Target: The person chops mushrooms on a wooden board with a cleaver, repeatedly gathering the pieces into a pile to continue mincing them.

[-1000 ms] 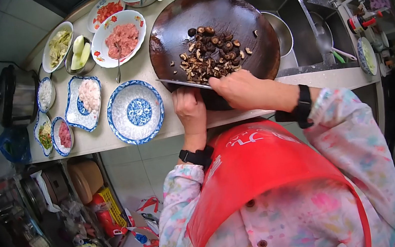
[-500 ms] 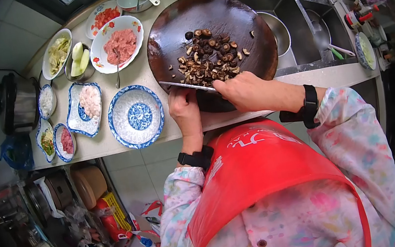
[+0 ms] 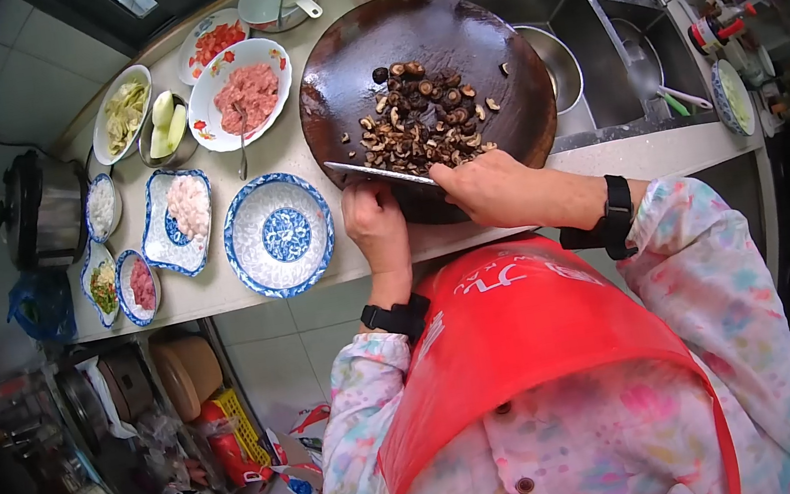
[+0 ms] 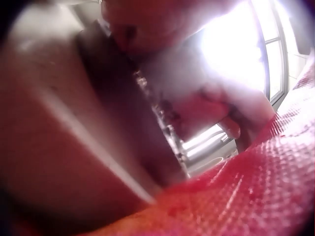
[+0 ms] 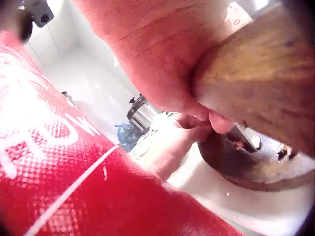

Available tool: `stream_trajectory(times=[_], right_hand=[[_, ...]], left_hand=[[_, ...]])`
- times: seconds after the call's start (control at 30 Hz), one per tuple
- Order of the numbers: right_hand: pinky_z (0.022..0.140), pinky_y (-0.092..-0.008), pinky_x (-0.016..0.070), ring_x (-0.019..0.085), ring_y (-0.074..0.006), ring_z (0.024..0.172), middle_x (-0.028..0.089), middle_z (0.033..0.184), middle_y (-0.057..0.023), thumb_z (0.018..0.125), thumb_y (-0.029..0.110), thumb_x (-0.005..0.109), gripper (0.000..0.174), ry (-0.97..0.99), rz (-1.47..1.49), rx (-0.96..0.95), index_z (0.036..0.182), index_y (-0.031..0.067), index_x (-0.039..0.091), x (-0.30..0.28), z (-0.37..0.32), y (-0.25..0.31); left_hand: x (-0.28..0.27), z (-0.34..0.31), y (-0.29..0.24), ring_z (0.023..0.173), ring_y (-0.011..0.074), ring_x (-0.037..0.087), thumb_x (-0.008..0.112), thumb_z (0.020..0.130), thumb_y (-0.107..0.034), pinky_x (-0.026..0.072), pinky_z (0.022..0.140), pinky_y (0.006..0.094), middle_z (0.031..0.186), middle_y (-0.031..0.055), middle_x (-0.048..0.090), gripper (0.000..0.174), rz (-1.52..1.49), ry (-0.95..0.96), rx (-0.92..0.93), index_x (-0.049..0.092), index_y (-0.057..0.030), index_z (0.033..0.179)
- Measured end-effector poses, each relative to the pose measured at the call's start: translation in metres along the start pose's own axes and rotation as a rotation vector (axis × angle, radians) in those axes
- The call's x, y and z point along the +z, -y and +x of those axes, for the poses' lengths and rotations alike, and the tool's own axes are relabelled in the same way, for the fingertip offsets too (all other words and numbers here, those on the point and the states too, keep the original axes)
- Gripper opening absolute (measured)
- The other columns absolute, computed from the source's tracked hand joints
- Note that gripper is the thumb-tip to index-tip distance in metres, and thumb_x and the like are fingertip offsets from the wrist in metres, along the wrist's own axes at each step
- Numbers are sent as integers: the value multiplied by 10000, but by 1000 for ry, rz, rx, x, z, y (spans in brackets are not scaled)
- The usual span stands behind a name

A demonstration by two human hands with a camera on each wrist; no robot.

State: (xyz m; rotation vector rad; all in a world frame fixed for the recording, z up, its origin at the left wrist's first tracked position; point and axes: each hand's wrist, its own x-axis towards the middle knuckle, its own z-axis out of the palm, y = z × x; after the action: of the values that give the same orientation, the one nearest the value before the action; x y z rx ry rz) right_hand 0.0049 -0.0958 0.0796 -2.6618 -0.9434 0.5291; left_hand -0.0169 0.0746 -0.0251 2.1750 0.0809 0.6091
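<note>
My right hand [image 3: 488,188] grips a kitchen knife by its wooden handle [image 5: 256,73], which shows close up in the right wrist view. In the head view the knife's blade [image 3: 380,172] slants over the near edge of a round dark chopping board [image 3: 358,55]. My left hand [image 3: 374,220] is at the blade's far part, its fingers curled against the near side; the fingertips are hidden. Chopped brown mushrooms [image 3: 425,137] lie heaped on the board beyond the blade, with larger pieces toward the back.
Left of the board stands a blue-and-white bowl [image 3: 256,266]. Beyond it are a bowl of minced meat [image 3: 248,101], a square dish of pale chopped food [image 3: 157,245] and several small dishes. A sink [image 3: 594,82] lies to the right. A red apron [image 3: 528,329] hangs below the counter edge.
The view shifts slightly. Both hands and the knife stay at the board's near edge, with only small movement of the blade; the mushroom heap looks much the same.
</note>
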Motion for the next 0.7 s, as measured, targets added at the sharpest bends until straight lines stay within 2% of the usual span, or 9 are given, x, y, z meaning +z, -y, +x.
stream_trajectory(times=[0.07,0.13,0.2,0.27,0.4,0.47,0.6,0.67,0.7], right_hand=[[575,-470,498,659,-368,691,644,715,-212,783,55,570,183,58,-3,2,931,-21,493,0,6,0],[597,-464,502,657,-380,728,644,729,-223,761,17,555,194,-27,86,-48,938,-30,491,4,21,2],[610,-461,501,654,-389,751,640,732,-225,794,56,566,192,-71,58,-68,953,-21,489,7,30,1],[615,-470,499,653,-387,737,640,722,-215,835,117,577,198,-66,128,87,960,-9,489,6,20,4],[617,-480,493,651,-386,729,642,732,-210,861,175,581,225,-130,126,115,967,0,487,9,6,2],[623,-486,493,649,-386,728,645,752,-209,855,167,586,225,38,71,98,959,-4,486,-2,1,7],[621,-487,496,650,-384,737,647,770,-213,844,162,599,230,61,117,3,950,-9,489,0,8,-11],[611,-502,486,630,-409,691,624,698,-207,840,162,614,262,17,118,-17,967,-9,461,5,17,-10],[603,-481,498,652,-386,732,646,753,-210,838,158,607,234,-24,102,-5,940,-18,491,7,17,-7]], left_hand=[[-1,-1,1,804,361,567,615,737,17,454,730,439,832,156,593,45,29,4,26,581,-8,753],[0,-1,2,802,361,567,611,738,18,453,729,441,834,155,592,42,44,31,-16,584,-9,755],[0,2,3,800,360,567,606,739,19,452,728,442,836,155,591,40,60,47,-35,587,-10,757],[1,-2,4,785,363,560,590,742,20,449,710,445,818,154,575,36,-5,-26,69,586,-12,758],[-2,-1,-1,769,365,551,571,745,19,444,692,445,793,157,553,26,-8,-18,21,573,-6,752],[0,1,-1,760,367,546,567,741,21,443,681,441,788,163,542,25,49,-28,24,555,0,744],[-1,-1,3,769,365,543,565,740,22,440,688,443,780,166,535,33,72,22,8,543,1,729],[1,-3,7,765,359,538,572,733,33,442,714,431,853,170,527,55,94,24,-11,541,1,766],[3,0,6,765,359,538,572,733,33,442,714,431,853,170,527,55,91,25,-2,541,1,766]])
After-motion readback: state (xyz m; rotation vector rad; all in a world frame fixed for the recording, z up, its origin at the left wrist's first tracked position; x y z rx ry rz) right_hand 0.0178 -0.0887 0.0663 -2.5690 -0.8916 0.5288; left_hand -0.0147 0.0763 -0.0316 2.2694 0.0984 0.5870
